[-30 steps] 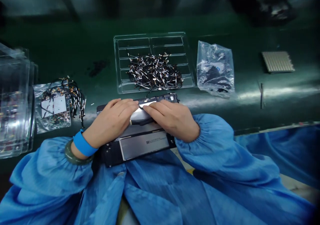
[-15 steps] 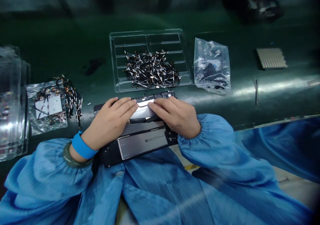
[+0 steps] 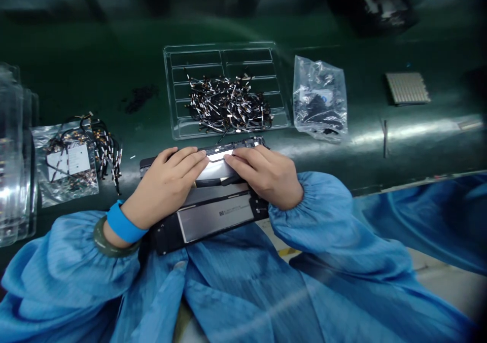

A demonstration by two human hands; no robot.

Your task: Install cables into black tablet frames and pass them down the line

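Observation:
Close to my body is an opened electronic device [image 3: 215, 171], black-framed with a silver inside and small parts along its far edge. A second opened one [image 3: 216, 217], with a printed silver battery-like panel, lies partly beneath it on the near side. My left hand [image 3: 167, 180] grips the upper device from the left, fingertips on a bright strip near its far edge. From the other side my right hand [image 3: 268, 174] holds it, thumb and fingers bent over the same strip. The two sets of fingertips are a little apart. Both palms hide the device's ends.
Beyond the device lies a clear tray [image 3: 169, 89] heaped with small black cables. A plastic bag [image 3: 320, 99] is right of it. At left are a bag of cables [image 3: 68, 165] and stacked clear trays [image 3: 15, 180]. A ribbed beige block [image 3: 407, 88] sits far right.
The whole view has shifted slightly, so the bench items appear a little further left. Both hands keep the same hold on the device, with no clear finger movement.

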